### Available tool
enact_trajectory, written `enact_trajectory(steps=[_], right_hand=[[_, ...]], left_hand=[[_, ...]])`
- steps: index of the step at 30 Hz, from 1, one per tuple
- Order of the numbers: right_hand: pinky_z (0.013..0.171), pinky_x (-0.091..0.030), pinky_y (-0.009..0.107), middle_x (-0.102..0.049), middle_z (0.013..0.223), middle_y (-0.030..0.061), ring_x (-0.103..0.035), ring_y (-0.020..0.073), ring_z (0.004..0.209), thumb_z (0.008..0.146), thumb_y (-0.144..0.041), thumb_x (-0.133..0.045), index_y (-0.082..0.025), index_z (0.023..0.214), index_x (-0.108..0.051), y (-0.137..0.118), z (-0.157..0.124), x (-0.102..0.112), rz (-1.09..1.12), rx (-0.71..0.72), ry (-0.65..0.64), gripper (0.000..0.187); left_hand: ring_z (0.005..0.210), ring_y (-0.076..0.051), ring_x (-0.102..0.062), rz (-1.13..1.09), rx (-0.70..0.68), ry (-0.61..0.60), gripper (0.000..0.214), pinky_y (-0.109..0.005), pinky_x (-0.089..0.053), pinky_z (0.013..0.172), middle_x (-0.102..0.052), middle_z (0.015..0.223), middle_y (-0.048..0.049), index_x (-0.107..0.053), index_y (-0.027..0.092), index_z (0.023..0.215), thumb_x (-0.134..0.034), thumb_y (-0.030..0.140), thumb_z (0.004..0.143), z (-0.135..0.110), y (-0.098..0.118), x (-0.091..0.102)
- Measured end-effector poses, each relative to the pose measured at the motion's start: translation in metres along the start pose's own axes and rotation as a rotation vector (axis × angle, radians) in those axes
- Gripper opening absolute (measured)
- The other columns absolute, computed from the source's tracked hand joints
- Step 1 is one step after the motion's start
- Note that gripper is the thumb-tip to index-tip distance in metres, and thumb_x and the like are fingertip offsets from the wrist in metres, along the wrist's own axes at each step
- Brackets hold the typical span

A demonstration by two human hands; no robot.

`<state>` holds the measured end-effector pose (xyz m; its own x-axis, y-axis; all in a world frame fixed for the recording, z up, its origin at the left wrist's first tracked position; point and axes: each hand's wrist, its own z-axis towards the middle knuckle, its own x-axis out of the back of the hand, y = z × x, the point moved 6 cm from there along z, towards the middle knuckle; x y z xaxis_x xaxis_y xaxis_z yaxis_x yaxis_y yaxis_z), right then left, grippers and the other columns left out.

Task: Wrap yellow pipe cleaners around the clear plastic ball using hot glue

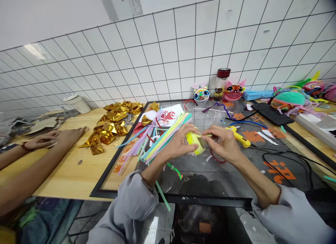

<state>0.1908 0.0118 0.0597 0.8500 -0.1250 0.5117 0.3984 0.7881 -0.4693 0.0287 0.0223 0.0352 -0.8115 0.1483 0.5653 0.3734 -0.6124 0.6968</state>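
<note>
Left hand partly hides yellow winding; right hand pinches strip.

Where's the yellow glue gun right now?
In the head view, the yellow glue gun lies on the black-framed board, just right of the person's right hand.

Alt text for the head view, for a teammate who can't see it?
The left hand holds a rounded yellow piece while the right hand pinches a thin yellow strand at its side, above a dark-framed board. Bundled pastel strips lie to the left, a yellow glue gun to the right; farther left, a co-worker's hands rest near gold foil.
</note>
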Motion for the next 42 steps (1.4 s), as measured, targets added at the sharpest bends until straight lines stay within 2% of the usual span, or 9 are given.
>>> enact_trajectory(steps=[5,13,20,24,27,33,42], right_hand=[[0.061,-0.043,0.025,-0.065,0.073,0.0020,-0.060,0.0134,0.067,0.093,-0.016,-0.058,-0.017,0.086,-0.070,-0.002,-0.001,-0.002,-0.002,0.062,-0.073,0.014],[0.062,-0.042,0.027,-0.061,0.072,0.0016,-0.058,0.0150,0.068,0.094,-0.016,-0.056,-0.018,0.088,-0.070,-0.004,-0.002,-0.006,-0.041,0.134,-0.087,0.015],[0.063,-0.041,0.028,-0.061,0.073,0.0025,-0.057,0.0157,0.068,0.095,-0.020,-0.055,-0.020,0.087,-0.069,-0.002,-0.003,-0.009,-0.038,0.109,-0.088,0.016],[0.063,-0.042,0.027,-0.062,0.073,0.0025,-0.057,0.0156,0.069,0.094,-0.019,-0.056,-0.020,0.087,-0.069,-0.003,-0.003,-0.009,-0.038,0.109,-0.091,0.015],[0.062,-0.041,0.027,-0.061,0.073,0.0025,-0.056,0.0152,0.067,0.094,-0.017,-0.056,-0.018,0.088,-0.069,-0.007,-0.002,-0.009,-0.064,0.146,-0.076,0.015],[0.062,-0.040,0.025,-0.059,0.070,0.0015,-0.055,0.0145,0.067,0.094,-0.016,-0.056,-0.018,0.085,-0.070,-0.009,-0.001,-0.009,-0.084,0.159,-0.067,0.017],[0.062,-0.040,0.026,-0.061,0.070,0.0021,-0.057,0.0149,0.067,0.095,-0.017,-0.054,-0.018,0.084,-0.071,-0.009,-0.001,-0.012,-0.092,0.168,-0.078,0.020]], left_hand=[[0.132,-0.028,-0.052,0.030,0.000,-0.002,0.039,-0.047,-0.038,0.118,-0.058,0.132,-0.0091,-0.060,0.022,0.112,-0.074,0.025,0.076,0.000,0.002,0.001],[0.135,-0.028,-0.050,0.024,0.016,-0.007,0.038,-0.044,-0.036,0.119,-0.057,0.133,-0.0091,-0.060,0.021,0.112,-0.073,0.026,0.076,-0.001,0.004,0.002],[0.120,-0.026,-0.055,-0.070,0.144,0.018,0.064,-0.040,-0.046,0.105,-0.057,0.129,-0.0067,-0.045,0.022,0.131,-0.072,0.024,0.072,-0.005,-0.002,0.001],[0.126,-0.028,-0.052,-0.061,0.168,-0.003,0.067,-0.042,-0.042,0.111,-0.054,0.135,-0.0082,-0.043,0.021,0.133,-0.072,0.025,0.073,-0.004,0.000,0.002],[0.128,-0.029,-0.052,-0.026,0.174,-0.022,0.064,-0.043,-0.039,0.114,-0.054,0.137,-0.0091,-0.044,0.021,0.132,-0.071,0.025,0.074,-0.004,0.002,0.003],[0.129,-0.027,-0.051,0.003,0.083,-0.024,0.048,-0.043,-0.036,0.116,-0.056,0.132,-0.0096,-0.049,0.020,0.119,-0.069,0.024,0.075,-0.003,0.004,0.003],[0.135,-0.028,-0.048,0.014,0.064,-0.041,0.042,-0.046,-0.032,0.119,-0.054,0.135,-0.0106,-0.052,0.022,0.114,-0.070,0.027,0.076,-0.003,0.002,0.005]])
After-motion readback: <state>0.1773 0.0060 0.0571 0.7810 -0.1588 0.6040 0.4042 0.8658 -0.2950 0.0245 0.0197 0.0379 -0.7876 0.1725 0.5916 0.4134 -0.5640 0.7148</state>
